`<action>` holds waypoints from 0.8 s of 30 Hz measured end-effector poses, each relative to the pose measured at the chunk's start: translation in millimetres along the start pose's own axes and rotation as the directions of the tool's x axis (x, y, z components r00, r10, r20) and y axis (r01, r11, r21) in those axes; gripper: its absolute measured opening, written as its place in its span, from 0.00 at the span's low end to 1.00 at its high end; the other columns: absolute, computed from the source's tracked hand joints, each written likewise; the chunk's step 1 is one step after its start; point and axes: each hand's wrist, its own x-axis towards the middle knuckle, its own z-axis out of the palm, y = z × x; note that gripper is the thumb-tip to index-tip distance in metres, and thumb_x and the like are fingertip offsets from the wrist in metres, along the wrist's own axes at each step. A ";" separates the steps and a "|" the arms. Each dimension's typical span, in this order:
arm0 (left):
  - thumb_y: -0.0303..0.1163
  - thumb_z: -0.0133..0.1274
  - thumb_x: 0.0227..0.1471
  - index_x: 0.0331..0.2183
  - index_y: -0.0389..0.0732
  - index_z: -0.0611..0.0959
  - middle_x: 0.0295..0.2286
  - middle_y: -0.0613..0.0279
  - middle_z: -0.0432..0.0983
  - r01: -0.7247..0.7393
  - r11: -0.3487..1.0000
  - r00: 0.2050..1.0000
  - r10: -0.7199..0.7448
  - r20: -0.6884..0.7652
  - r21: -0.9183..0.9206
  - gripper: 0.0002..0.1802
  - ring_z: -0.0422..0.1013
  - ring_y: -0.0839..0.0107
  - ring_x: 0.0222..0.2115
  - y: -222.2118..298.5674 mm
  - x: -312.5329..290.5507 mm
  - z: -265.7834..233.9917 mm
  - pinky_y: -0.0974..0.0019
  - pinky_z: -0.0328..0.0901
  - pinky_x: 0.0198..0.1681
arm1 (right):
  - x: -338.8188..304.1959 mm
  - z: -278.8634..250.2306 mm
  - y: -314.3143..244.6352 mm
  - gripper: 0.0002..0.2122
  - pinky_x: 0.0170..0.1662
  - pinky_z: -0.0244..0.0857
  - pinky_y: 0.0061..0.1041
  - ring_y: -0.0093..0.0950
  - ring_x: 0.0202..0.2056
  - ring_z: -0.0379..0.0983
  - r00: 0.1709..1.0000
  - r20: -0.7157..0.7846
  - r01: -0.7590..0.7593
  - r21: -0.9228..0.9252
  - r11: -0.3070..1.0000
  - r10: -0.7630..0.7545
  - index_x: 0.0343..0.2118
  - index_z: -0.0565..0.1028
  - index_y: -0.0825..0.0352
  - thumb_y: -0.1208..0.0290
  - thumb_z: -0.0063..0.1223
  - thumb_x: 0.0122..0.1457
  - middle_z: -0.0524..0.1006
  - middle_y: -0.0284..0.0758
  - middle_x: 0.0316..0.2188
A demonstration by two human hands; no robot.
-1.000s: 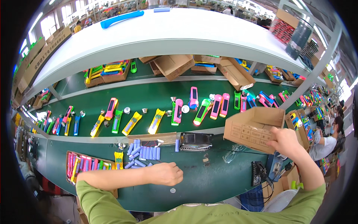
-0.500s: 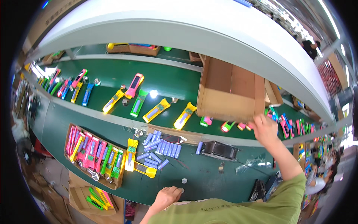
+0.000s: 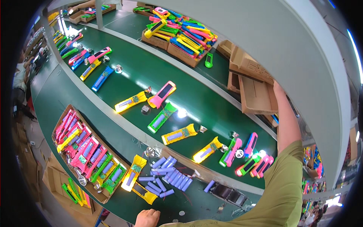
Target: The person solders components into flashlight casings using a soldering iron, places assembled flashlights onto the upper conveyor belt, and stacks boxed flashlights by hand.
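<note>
My right arm stretches far out to the right, and my right hand is closed at the near right edge of an open cardboard box. The overhead shelf partly covers its fingers. This box rests among other cartons at the far side of the bench. Down at the front edge of the table, my left hand lies with its fingers curled in, and nothing shows in it. Two small pale discs, one of them a disc, lie to its right. A yellow flashlight shell lies just beyond the left hand.
Purple battery cells lie heaped mid-table beside a black case. A carton of half-built flashlights stands at left. Several flashlights line the green strip behind a raised rail. A full carton of coloured shells stands farther back. The overhead shelf hangs above.
My right hand and the cardboard box have gone farther away, toward the back right. The view has turned and shifted, uncovering the carton of shells. My left hand is now apart from the disc.
</note>
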 end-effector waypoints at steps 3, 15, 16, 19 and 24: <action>0.25 0.47 0.41 0.27 0.41 0.76 0.22 0.57 0.68 0.041 0.997 0.996 -0.046 -0.082 -0.069 0.06 0.67 0.58 0.23 0.9 5.2 -3.3 0.60 0.63 0.27 | 8.4 26.7 -19.6 0.27 0.53 0.54 0.34 0.40 0.53 0.58 0.992 0.113 -0.099 0.341 0.935 0.063 0.53 0.61 0.61 0.70 0.55 0.49 0.63 0.44 0.52; 0.24 0.56 0.37 0.25 0.41 0.78 0.22 0.63 0.73 -0.091 0.995 0.988 0.086 -0.125 -0.033 0.06 0.71 0.65 0.21 -12.7 9.4 18.0 0.66 0.65 0.25 | -153.9 49.9 14.7 0.22 0.50 0.58 0.37 0.45 0.47 0.64 0.517 -0.139 -0.653 0.574 0.494 0.844 0.41 0.68 0.75 0.68 0.52 0.42 0.67 0.54 0.44; 0.23 0.56 0.37 0.25 0.40 0.78 0.22 0.63 0.73 -0.065 0.996 0.981 0.051 -0.186 -0.067 0.06 0.71 0.65 0.22 -13.2 7.6 21.1 0.66 0.65 0.26 | -160.5 53.2 17.1 0.25 0.52 0.57 0.35 0.43 0.48 0.64 0.480 0.062 -0.706 0.618 0.344 0.875 0.44 0.66 0.74 0.65 0.53 0.43 0.67 0.51 0.46; 0.22 0.56 0.37 0.25 0.40 0.78 0.22 0.61 0.73 -0.026 0.997 0.989 0.015 -0.144 -0.073 0.06 0.71 0.64 0.22 -13.4 -0.1 25.8 0.66 0.65 0.26 | -163.3 76.3 5.1 0.40 0.48 0.60 0.43 0.42 0.48 0.63 0.239 0.525 -0.676 0.694 -0.249 0.817 0.54 0.50 0.70 0.49 0.56 0.45 0.62 0.44 0.51; 0.22 0.56 0.37 0.24 0.39 0.77 0.22 0.62 0.73 0.004 0.999 0.987 -0.012 -0.161 -0.048 0.06 0.71 0.64 0.22 -15.9 -1.4 24.0 0.65 0.65 0.26 | -120.2 102.5 -29.7 0.44 0.54 0.51 0.50 0.47 0.56 0.50 0.485 0.756 -0.646 0.648 -0.402 0.440 0.57 0.46 0.63 0.43 0.55 0.44 0.49 0.42 0.58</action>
